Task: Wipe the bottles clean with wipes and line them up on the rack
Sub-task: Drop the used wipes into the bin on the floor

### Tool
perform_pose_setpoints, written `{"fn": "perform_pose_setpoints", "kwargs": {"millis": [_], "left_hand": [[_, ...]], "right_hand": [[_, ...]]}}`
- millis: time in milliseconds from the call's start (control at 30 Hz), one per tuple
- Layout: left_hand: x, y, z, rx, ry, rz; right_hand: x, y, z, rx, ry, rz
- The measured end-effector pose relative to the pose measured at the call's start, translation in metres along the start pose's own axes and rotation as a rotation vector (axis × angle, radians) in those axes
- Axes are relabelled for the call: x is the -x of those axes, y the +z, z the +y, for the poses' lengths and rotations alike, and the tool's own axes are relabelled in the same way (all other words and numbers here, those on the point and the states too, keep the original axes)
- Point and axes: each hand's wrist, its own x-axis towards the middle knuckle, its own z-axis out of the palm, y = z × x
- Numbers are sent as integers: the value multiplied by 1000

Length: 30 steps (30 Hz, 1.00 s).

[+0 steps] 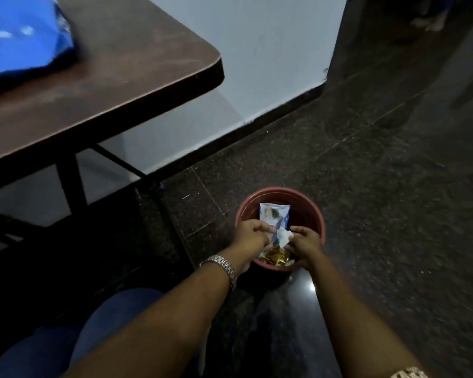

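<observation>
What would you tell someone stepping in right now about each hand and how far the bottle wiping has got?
Left hand: above the red bin, fingers curled at a blue-white packet; grip unclear.
Right hand: pinches a crumpled white wipe above the bin.
Bottles and rack: not in view.
Done: cannot tell; the wipe looks about to be thrown away.
Left: probably drop the wipe, then find the bottles and check the rack.

Matt plastic bin (280,190), glossy gold foil wrapper (276,258), polished stone floor (366,186), metal watchband (222,264)
</observation>
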Motion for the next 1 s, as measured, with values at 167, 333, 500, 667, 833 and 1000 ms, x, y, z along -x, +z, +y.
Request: {"fn": "perform_pose_setpoints", "kwargs": {"millis": [167, 333, 500, 667, 833, 1000], "left_hand": [[-33, -1, -30, 1, -98, 9], [-55, -9, -47, -9, -142, 44], [-65, -14, -55, 4, -177, 52], [-71, -23, -51, 7, -168, 122], [-67, -33, -40, -32, -126, 168], [-50, -47, -20, -21, -90, 212]], "right_hand": [[-39, 13, 24, 175, 55, 69], [-51, 30, 31, 258, 110, 160], [-54, 33, 32, 419, 110, 184], [-46, 29, 22, 460, 111, 150], [-41, 35, 13, 413, 64, 175], [-22, 43, -7, 305, 80, 119]]}}
